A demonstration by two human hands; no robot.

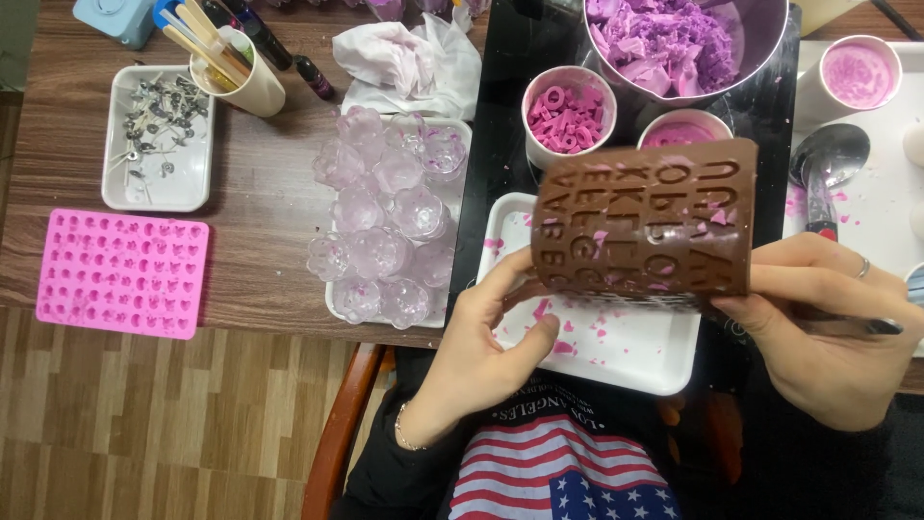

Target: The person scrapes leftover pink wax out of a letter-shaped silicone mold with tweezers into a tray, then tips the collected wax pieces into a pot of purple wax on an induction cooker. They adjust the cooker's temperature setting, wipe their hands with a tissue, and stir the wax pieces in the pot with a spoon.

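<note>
**Both hands flexing a brown letter mould**

Left hand [481, 337] and right hand [833, 327]: fingers curled closed on opposite ends of the bent brown silicone mould [645, 226], held above the white tray [654, 361] at the table's [260, 212] near edge, pink fragments beneath.

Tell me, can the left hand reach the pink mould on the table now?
Probably not at once: the left hand grips the bent brown letter mould together with the right hand. The pink mould lies uncovered, far left.
</note>
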